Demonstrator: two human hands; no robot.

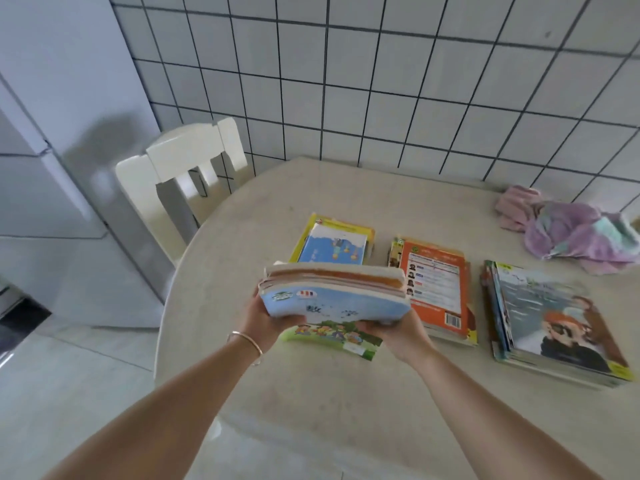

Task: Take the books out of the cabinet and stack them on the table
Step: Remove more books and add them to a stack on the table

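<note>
Now both hands hold a bundle (334, 299) of books above the round table (311, 393), its long axis running left to right, the page edges turned up and away and the blue cover facing the person. The left hand (268, 318) grips the bundle's left end, the right hand (398, 332) its right end; the fingers curl under and are mostly hidden, with only the fingertips (370, 323) of the right showing at the lower edge. A bangle (246, 341) circles the left wrist. Below the bundle a green book (332, 336) lies flat. Beyond it sit three stacks: a yellow stack (334, 242), an orange stack (436, 289) and a grey stack (550, 323) to the right. A crumpled cloth (571, 230) lies near the wall, and a chair (183, 181) stands at the table's left.
</note>
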